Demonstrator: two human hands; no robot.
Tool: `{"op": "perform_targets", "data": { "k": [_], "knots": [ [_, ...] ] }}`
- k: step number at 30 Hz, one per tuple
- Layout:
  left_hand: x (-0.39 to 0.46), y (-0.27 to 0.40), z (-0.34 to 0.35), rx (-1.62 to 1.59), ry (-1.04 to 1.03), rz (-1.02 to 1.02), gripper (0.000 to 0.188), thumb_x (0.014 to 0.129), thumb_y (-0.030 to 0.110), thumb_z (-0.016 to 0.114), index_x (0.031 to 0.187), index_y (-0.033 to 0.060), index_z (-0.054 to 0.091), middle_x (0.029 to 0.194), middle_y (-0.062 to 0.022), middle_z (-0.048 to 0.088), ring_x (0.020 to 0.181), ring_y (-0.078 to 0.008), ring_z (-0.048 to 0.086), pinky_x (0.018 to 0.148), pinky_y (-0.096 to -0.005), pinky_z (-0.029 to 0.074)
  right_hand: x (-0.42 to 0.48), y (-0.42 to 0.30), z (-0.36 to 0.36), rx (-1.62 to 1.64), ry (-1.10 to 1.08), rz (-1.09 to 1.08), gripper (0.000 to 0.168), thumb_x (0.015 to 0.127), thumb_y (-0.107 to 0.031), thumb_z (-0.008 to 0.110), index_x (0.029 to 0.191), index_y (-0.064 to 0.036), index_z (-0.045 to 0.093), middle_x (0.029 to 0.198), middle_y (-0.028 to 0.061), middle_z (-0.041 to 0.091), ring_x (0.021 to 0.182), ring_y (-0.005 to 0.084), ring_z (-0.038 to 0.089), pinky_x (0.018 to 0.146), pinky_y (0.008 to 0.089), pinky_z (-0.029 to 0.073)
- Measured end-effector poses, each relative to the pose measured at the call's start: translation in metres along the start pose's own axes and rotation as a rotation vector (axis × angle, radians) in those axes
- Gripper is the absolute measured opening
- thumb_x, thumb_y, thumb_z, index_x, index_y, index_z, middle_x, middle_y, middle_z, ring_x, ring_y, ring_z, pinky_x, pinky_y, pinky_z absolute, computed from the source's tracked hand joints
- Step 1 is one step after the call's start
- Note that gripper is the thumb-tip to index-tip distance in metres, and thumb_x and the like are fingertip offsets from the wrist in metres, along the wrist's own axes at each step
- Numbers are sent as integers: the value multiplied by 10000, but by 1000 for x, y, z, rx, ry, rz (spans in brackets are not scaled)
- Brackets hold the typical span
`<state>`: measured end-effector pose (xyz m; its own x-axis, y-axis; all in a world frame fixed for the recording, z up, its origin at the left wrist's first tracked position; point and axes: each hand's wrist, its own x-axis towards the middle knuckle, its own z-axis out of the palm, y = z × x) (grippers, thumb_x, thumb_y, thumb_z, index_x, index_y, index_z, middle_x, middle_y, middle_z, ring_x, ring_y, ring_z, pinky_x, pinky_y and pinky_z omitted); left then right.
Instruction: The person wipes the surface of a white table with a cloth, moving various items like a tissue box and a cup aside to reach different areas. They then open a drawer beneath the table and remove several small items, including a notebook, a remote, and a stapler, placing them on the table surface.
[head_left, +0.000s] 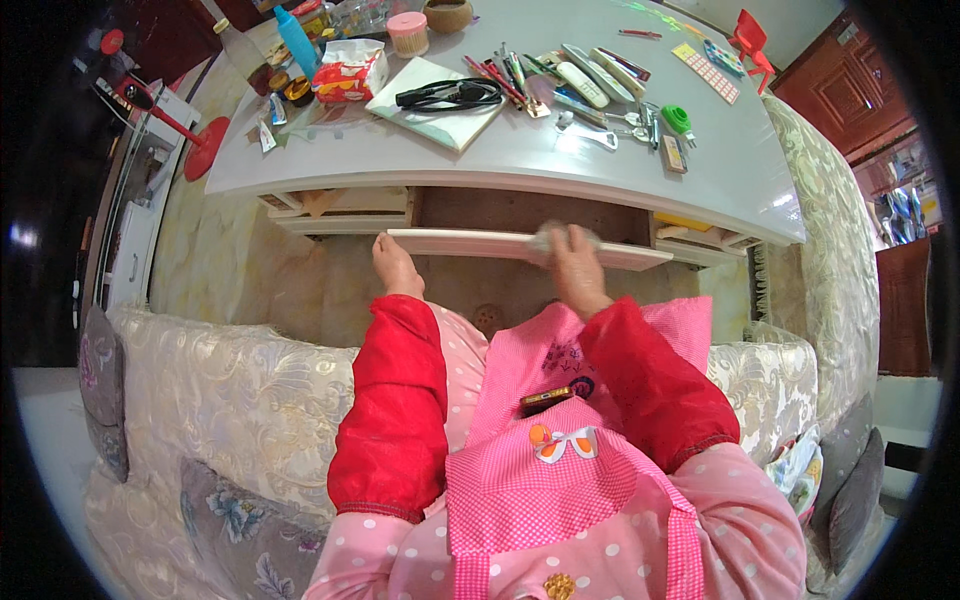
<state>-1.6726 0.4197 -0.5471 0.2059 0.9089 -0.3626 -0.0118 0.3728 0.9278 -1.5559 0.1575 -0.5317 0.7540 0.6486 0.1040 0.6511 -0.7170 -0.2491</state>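
A drawer with a white front (465, 243) is pulled out from the coffee table (525, 161). Its brown inside (517, 210) shows behind the front panel. My left hand (395, 264) grips the panel's left end, thumb side up. A pale, crumpled wad, perhaps a cloth (553, 235), is in my right hand (579, 274), against the top edge of the panel right of its middle. That hand and the wad are blurred, and the fingers partly hide the wad.
The tabletop holds a notebook (420, 124) with a coiled black cable (450, 95), a tissue pack (351, 71), pens (510, 71), remote controls (583, 84) and a bottle opener (589, 136). A red stand (206, 148) is at left. A patterned sofa (225, 390) surrounds me.
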Motion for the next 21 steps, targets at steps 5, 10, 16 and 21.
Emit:
{"op": "perform_targets", "data": {
  "k": [5,10,16,21],
  "knots": [
    [-15,15,1,61,118,-21,481,995,349,375,1292,-20,463,1297,-183,515,1180,-274,494,1004,-360,372,46,-118,28,174,-60,-260,417,808,-73,551,1217,-89,472,1086,171,474,962,368,564,727,459,529],
    [-12,10,-3,120,123,104,512,995,378,385,1283,-37,468,1311,-190,509,1189,-287,489,1004,-365,377,75,-179,49,171,-2,-420,459,786,-122,588,1235,-86,500,1100,131,490,920,311,564,701,396,528],
    [-5,1,-5,268,-174,195,504,1000,346,372,1255,-73,488,1370,-217,422,1268,-323,400,1063,-372,300,46,-101,29,144,87,-402,494,752,-111,611,1238,-113,517,1151,115,510,965,309,559,775,419,516],
    [-1,-3,3,402,-234,194,498,992,322,372,1222,-97,513,1424,-236,341,1336,-345,297,1096,-380,241,-9,53,-4,-161,226,-44,312,797,-94,570,1109,-89,568,1154,120,551,988,307,562,744,422,515]
  ]
}}
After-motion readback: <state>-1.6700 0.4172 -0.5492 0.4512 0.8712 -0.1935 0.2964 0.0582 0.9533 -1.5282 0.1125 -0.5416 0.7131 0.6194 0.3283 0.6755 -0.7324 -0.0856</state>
